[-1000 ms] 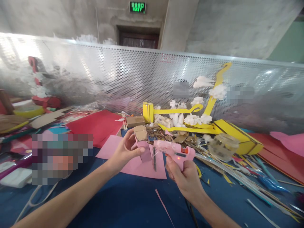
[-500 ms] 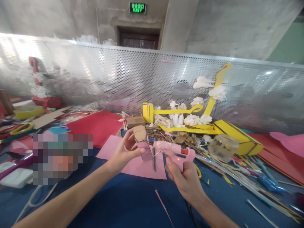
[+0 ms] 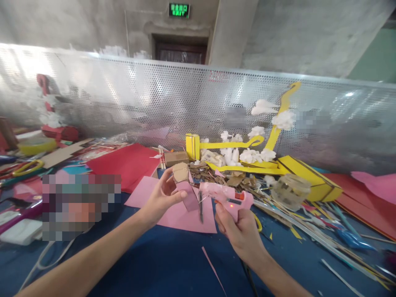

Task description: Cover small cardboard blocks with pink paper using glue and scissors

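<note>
The fingers of the left hand (image 3: 163,201) pinch a pink-sided cardboard block (image 3: 191,201); those of the right hand (image 3: 239,227) curl around the grip of a pink glue gun (image 3: 225,193), its nozzle near the block at three o'clock. Beneath it, a pink sheet (image 3: 179,221) lies on the tabletop (image 3: 154,264), with a red sheet (image 3: 131,164) at ten o'clock and a yellow box (image 3: 191,147) at twelve.

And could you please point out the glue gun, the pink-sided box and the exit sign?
Glue gun (image 3: 225,193): head view, pink body.
Pink-sided box (image 3: 187,187): head view, pink side.
Exit sign (image 3: 179,10): head view, lit face.
</note>
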The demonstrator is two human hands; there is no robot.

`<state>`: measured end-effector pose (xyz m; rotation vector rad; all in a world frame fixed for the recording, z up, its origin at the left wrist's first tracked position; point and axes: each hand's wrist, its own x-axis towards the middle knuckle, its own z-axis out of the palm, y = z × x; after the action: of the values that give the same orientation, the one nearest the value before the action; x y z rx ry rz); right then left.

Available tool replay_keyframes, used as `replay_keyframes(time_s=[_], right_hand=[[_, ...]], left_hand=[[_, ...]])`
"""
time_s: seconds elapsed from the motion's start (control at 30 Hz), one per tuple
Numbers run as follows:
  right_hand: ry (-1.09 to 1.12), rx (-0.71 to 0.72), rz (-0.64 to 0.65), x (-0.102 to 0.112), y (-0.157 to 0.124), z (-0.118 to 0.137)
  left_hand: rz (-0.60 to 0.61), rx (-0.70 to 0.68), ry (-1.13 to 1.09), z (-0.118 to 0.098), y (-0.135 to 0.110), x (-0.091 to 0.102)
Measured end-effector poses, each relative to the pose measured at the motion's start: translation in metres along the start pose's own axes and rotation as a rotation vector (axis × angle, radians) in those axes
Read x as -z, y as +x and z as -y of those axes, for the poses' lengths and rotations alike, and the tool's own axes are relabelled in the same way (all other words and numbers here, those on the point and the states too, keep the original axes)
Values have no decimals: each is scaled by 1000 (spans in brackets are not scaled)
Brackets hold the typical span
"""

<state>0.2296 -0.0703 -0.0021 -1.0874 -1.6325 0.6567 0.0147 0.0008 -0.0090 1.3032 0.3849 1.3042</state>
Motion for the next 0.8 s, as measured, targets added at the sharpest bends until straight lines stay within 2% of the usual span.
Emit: replay_keyframes(time_s=[0.13, 0.53, 0.8], right_hand=[[7, -21, 15, 0, -1, -2], [-15, -64, 17, -1, -2, -6], [-34, -81, 29, 0, -2, -7]], left_hand=[[4, 10, -38, -2, 0, -3], [-126, 104, -61, -5, -4, -7], [-63, 92, -103, -1, -3, -3]])
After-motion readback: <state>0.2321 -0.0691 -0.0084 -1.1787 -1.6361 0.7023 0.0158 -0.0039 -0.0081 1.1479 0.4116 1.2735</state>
